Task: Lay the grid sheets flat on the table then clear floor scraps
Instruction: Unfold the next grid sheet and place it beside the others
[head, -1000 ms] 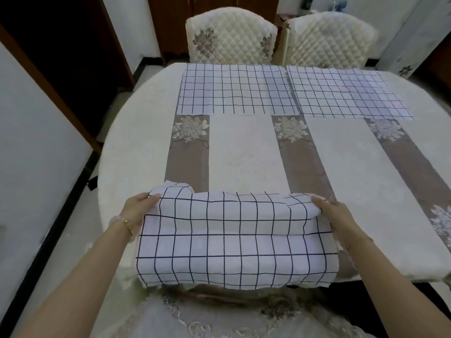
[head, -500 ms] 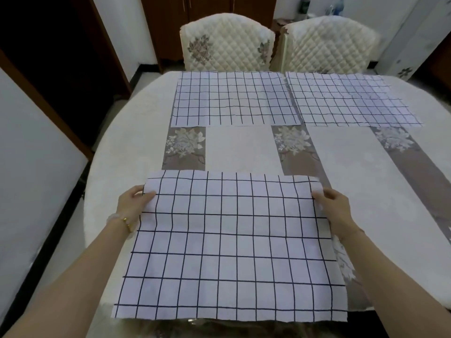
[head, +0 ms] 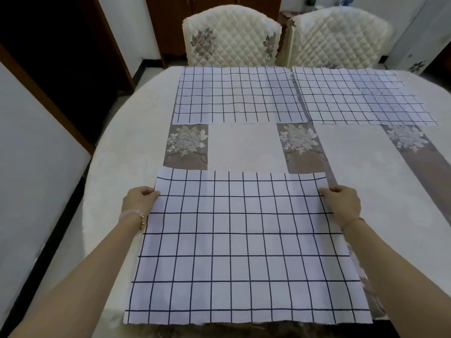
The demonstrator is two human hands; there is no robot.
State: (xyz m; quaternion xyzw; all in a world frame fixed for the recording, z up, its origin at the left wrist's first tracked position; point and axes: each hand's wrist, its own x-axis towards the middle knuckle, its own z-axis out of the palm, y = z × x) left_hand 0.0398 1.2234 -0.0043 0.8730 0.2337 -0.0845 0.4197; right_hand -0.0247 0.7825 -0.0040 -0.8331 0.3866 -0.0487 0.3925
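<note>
Gripping opposite side edges, your left hand and right hand hold the white cloth sheet with dark grid lines. It lies flat between them on the round cream-clothed table, long axis hand to hand, neither hand nearer.

Between the near grid sheet and the far left sheet and far right sheet, a bare band of counter lies open. Two quilted chairs stand close against the far edge.
</note>
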